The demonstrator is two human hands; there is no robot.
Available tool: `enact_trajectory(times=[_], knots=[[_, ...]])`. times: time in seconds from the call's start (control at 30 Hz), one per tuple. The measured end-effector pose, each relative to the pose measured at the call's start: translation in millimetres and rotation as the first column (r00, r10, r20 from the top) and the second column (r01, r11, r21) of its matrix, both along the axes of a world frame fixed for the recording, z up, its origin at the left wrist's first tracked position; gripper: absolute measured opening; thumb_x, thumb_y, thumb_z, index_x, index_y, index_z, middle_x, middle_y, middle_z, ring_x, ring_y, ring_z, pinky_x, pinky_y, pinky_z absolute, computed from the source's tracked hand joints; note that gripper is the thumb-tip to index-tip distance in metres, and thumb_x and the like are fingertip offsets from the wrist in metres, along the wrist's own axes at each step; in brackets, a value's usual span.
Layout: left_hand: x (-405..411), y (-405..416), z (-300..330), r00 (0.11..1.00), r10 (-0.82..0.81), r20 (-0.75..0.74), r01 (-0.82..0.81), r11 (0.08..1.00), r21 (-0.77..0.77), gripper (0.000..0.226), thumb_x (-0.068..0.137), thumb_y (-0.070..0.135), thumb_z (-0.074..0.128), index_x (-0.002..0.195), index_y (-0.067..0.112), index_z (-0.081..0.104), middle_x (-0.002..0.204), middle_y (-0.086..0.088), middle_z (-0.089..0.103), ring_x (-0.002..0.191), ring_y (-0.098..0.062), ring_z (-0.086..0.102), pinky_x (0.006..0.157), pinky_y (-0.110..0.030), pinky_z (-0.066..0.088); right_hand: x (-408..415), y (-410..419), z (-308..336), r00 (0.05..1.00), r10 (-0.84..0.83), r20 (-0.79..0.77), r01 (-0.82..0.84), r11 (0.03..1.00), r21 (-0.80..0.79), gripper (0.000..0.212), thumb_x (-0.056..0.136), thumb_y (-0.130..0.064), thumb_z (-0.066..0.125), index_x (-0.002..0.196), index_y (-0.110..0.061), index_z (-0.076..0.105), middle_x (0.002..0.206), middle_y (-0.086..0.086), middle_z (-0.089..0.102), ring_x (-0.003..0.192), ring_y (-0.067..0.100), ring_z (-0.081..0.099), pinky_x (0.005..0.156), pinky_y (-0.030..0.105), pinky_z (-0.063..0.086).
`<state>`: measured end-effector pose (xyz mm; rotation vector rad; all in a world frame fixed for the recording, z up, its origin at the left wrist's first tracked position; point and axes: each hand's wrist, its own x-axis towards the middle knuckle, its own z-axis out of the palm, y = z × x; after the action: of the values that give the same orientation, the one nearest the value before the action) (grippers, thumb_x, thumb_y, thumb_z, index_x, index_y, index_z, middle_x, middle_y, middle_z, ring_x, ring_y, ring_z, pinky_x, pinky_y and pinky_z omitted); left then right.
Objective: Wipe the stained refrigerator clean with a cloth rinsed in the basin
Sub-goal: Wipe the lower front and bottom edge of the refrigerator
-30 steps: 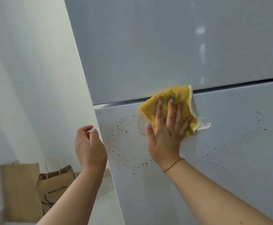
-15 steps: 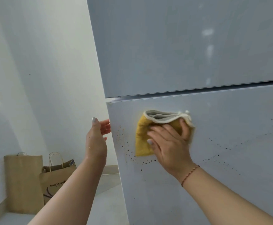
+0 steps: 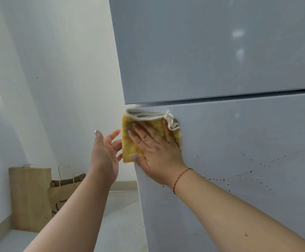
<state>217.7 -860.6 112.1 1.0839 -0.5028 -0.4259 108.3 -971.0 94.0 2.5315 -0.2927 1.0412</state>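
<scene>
Head view: a smooth, glossy grey refrigerator [image 3: 220,51] with two flat doors and a dark seam between them.
Cloth [image 3: 130,146]: fuzzy yellow square with a folded white edge on top, at the lower door's upper left corner.
Right hand [image 3: 157,151]: fingers spread flat, pressing the cloth to the door.
Left hand [image 3: 105,157]: relaxed and empty, fingers straight, just beside the cloth's left edge.
Stains [image 3: 248,175]: dark specks in thin lines across the lower door.
Paper bags [image 3: 61,195]: two brown ones on the floor by the wall.
</scene>
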Motion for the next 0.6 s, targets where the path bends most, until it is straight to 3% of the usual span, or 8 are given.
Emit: enact_trajectory(times=[0.07, 0.17, 0.3, 0.4, 0.5, 0.6], knots=[[-1, 1, -2, 1.000, -0.005, -0.005, 0.005, 1.000, -0.012, 0.074, 0.097, 0.062, 0.013, 0.125, 0.011, 0.060, 0.091, -0.008, 0.072, 0.105, -0.023, 0.063, 0.098, -0.044, 0.040, -9, -5, -22, 0.997, 0.016, -0.074, -0.020, 0.998, -0.057, 0.060, 0.096, -0.052, 0.022, 0.150, -0.025, 0.027, 0.158, -0.005, 0.022, 0.147, 0.015, 0.010, 0.116, 0.045, -0.005], [-6, -1, -4, 1.000, 0.016, 0.012, -0.016, 1.000, 0.002, 0.073, 0.098, 0.060, 0.012, 0.120, 0.013, 0.063, 0.106, -0.008, 0.072, 0.109, -0.021, 0.062, 0.098, -0.043, 0.039, -33, -18, -62, 0.992, 0.010, -0.124, -0.022, 0.995, -0.097, 0.053, 0.095, -0.048, 0.030, 0.141, -0.028, 0.045, 0.148, -0.010, 0.042, 0.138, 0.012, 0.027, 0.112, 0.042, 0.006], [-13, -3, -6, 0.996, 0.072, 0.052, -0.073, 0.997, 0.030, 0.067, 0.100, 0.056, 0.014, 0.111, 0.014, 0.065, 0.109, -0.007, 0.070, 0.103, -0.020, 0.062, 0.093, -0.039, 0.041, -72, -38, -91, 0.999, -0.027, -0.019, 0.027, 0.999, -0.044, 0.048, 0.102, -0.043, 0.022, 0.137, -0.030, 0.051, 0.143, -0.012, 0.048, 0.134, 0.010, 0.036, 0.111, 0.046, 0.018], [-16, -4, -11, 0.983, 0.164, 0.076, -0.169, 0.983, 0.068, 0.054, 0.103, 0.048, 0.023, 0.097, 0.016, 0.067, 0.101, -0.004, 0.066, 0.092, -0.017, 0.061, 0.087, -0.036, 0.046, -83, -46, -85, 0.988, -0.041, 0.147, 0.043, 0.999, -0.012, 0.046, 0.101, -0.042, 0.028, 0.139, -0.027, 0.048, 0.145, -0.007, 0.047, 0.137, 0.015, 0.035, 0.114, 0.055, 0.016], [-17, -3, -15, 0.974, 0.208, 0.094, -0.216, 0.973, 0.078, 0.046, 0.104, 0.039, 0.029, 0.089, 0.016, 0.066, 0.091, -0.003, 0.063, 0.085, -0.017, 0.060, 0.083, -0.036, 0.048, -73, -45, -54, 0.936, -0.106, 0.337, 0.087, 0.994, 0.072, 0.045, 0.096, -0.041, 0.039, 0.136, -0.025, 0.053, 0.142, 0.000, 0.050, 0.135, 0.023, 0.037, 0.115, 0.056, 0.007], [-13, -4, -15, 0.959, 0.243, 0.147, -0.254, 0.965, 0.062, 0.042, 0.104, 0.033, 0.030, 0.088, 0.016, 0.065, 0.086, -0.002, 0.061, 0.082, -0.017, 0.058, 0.077, -0.033, 0.047, -43, -35, -21, 0.904, -0.144, 0.401, 0.119, 0.989, 0.089, 0.050, 0.093, -0.040, 0.044, 0.141, -0.025, 0.047, 0.146, 0.002, 0.043, 0.137, 0.025, 0.032, 0.116, 0.054, -0.004]])
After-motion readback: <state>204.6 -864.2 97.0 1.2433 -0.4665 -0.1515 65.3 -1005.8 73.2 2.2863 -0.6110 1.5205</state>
